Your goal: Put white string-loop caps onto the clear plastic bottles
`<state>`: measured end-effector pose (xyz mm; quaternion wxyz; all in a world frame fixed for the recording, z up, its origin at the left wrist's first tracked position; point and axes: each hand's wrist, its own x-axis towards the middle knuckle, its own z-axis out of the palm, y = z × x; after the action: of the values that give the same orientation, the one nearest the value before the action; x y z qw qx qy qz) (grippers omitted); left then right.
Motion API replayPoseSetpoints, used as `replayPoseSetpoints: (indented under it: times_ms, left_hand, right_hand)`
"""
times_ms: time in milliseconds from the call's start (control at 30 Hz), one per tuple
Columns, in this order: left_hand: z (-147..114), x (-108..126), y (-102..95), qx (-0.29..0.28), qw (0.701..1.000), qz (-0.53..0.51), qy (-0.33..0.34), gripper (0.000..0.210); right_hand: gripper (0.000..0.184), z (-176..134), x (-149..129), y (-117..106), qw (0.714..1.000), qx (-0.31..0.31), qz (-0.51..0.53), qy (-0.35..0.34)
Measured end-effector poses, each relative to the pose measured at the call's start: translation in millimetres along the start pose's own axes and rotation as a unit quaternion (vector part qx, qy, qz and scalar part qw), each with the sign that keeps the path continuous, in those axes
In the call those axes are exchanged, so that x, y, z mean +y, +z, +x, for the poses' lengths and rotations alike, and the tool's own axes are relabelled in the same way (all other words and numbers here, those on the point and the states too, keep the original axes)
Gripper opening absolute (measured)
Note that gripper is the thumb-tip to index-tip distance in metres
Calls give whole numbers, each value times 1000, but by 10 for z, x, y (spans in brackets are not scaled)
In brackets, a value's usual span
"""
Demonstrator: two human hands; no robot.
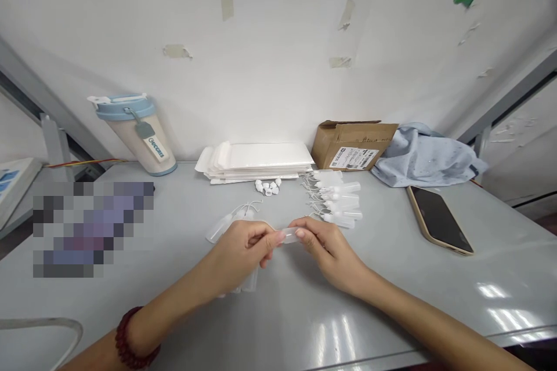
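Note:
Between my two hands, above the grey table, is a small translucent plastic bottle (290,235), lying sideways. The fingers of my left hand (243,246) pinch its left end, and the thumb and fingers of my right hand (328,249) pinch the other end. Partly covered by my left hand are several similar bottles (219,228) with thin white strings. A row of translucent bottles (346,202) with white tips and strings lies beyond my right hand. Small white caps (268,187) sit in a loose cluster past the held bottle.
Flat white packets (265,156) are stacked against the wall. Right of them stand an opened cardboard box (352,148) and a bunched light-blue cloth (429,156). A phone (441,220) lies at the right, a tumbler (139,136) stands at the back left, and a blurred-out item (96,229) lies left.

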<state>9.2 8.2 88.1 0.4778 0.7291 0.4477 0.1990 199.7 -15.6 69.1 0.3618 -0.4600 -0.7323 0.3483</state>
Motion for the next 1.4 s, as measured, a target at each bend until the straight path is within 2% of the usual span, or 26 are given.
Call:
replayPoseSetpoints:
  times_ms: [100, 167, 300, 367, 467, 600, 700, 767, 833, 933, 1033, 1067, 1100, 1167, 1267, 1333, 1400]
  left_hand:
    - [-9, -17, 46, 53, 986, 126, 96, 34]
    - [-4, -23, 61, 69, 977, 156, 130, 29]
    - [-3, 0, 33, 52, 992, 88, 70, 32]
    - [-9, 9, 10, 28, 999, 36, 30, 39]
    - [-18, 9, -11, 2, 1000, -12, 5, 44]
    - [-19, 14, -5, 7, 1000, 13, 24, 42]
    - [-7, -1, 24, 46, 992, 81, 83, 42]
    - [5, -35, 50, 81, 977, 130, 150, 42]
    - [15, -82, 75, 114, 949, 177, 234, 39]
    - [13, -144, 100, 155, 886, 264, 350, 34]
    - [-2, -170, 109, 184, 831, 340, 400, 31]
    - [-8, -168, 108, 184, 830, 345, 399, 30]
    - [-13, -159, 106, 178, 840, 336, 387, 30]
    - [-22, -126, 92, 150, 890, 286, 322, 31]
    - [-37, -49, 50, 63, 973, 161, 150, 39]
    - [-47, 2, 20, 3, 996, 75, 57, 45]
    - [-51, 39, 5, -21, 999, 25, 20, 46]
  right_hand:
    - [35, 13, -2, -17, 998, -7, 39, 46]
    - [37, 17, -3, -21, 995, -9, 74, 66]
    - [35, 11, -1, -12, 992, -4, 105, 69]
    - [31, 1, 2, -7, 996, 4, 72, 44]
    - [26, -14, 9, -6, 1000, 10, 13, -3]
    - [26, -19, 16, -17, 999, 13, -25, -28]
    - [25, -10, 1, -26, 999, 14, -20, -34]
    - [26, -1, -15, -32, 1000, 10, 3, -15]
    - [29, 8, -27, -40, 999, 0, 38, 18]
    - [35, 20, -27, -57, 991, -28, 113, 69]
    - [37, 28, -19, -73, 982, -46, 161, 90]
    - [38, 29, -19, -74, 981, -46, 166, 90]
    - [38, 28, -20, -73, 981, -45, 167, 90]
    - [37, 23, -25, -65, 981, -40, 168, 87]
    - [33, 4, -31, -50, 988, -19, 140, 60]
    - [29, -9, -31, -45, 995, -3, 99, 27]
    - [28, -16, -23, -44, 998, 2, 63, 0]
